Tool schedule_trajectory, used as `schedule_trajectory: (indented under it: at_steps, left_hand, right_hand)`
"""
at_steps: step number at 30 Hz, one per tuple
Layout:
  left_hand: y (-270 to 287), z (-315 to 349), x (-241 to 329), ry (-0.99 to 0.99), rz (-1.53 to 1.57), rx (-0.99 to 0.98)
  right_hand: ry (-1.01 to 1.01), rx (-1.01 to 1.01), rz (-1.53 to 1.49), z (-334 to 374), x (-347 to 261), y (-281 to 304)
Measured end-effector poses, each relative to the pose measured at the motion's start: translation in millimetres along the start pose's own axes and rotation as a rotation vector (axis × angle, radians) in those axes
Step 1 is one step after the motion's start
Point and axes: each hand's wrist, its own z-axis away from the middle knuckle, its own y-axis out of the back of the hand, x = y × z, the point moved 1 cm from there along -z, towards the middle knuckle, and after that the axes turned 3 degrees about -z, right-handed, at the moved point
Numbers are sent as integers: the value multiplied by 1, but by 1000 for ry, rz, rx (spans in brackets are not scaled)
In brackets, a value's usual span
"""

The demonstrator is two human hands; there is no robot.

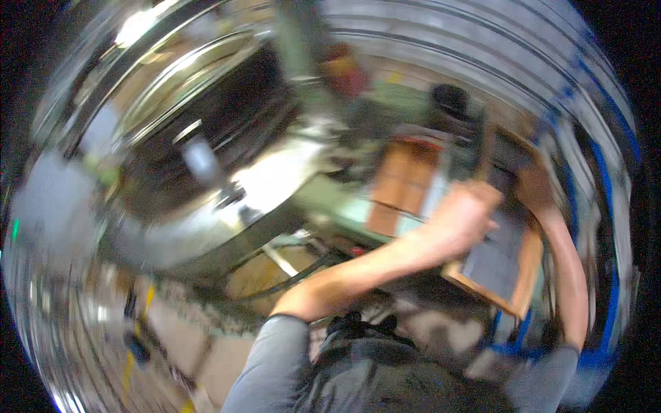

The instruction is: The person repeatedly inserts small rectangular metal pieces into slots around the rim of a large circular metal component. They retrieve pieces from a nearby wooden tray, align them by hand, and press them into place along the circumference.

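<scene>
My left hand [475, 210] reaches across to the right and hangs over a shallow wood-framed tray [529, 275]. Its fingers are curled in, and motion blur hides what they may hold. Inside the tray lie dark grey flat pieces [492, 265], too smeared to name. My right hand [537, 184] is at the tray's right side, toward its far end. Blur hides its fingers, so its grip cannot be made out. Just left of the tray, orange-brown rectangular blocks [406, 179] sit side by side on a pale green surface.
A large machine with a round metal rim [275, 182] and dark interior fills the left. Beyond the blocks stands a black cylindrical container [449, 100]. A green column [299, 41] rises at the back. Blue rack posts [609, 275] line the right. Yellow lines mark the floor at lower left.
</scene>
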Motion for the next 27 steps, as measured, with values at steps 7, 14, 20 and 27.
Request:
schedule_trajectory:
  at_steps: [7, 14, 20, 27]
  left_hand:
    - [-15, -9, 9, 99, 127, 164]
    - [-20, -21, 12, 417, 548, 483]
    - [-24, -36, 45, 530, 1358, 676]
    - [13, 23, 67, 620, 1650, 788]
  right_hand:
    - [-240, -210, 80, 59, 76, -63]
    - [-270, -169, 147, 36, 37, 12]
    - [-169, 68, 14, -4, -85, 107]
    - [-92, 18, 259, -12, -204, 135]
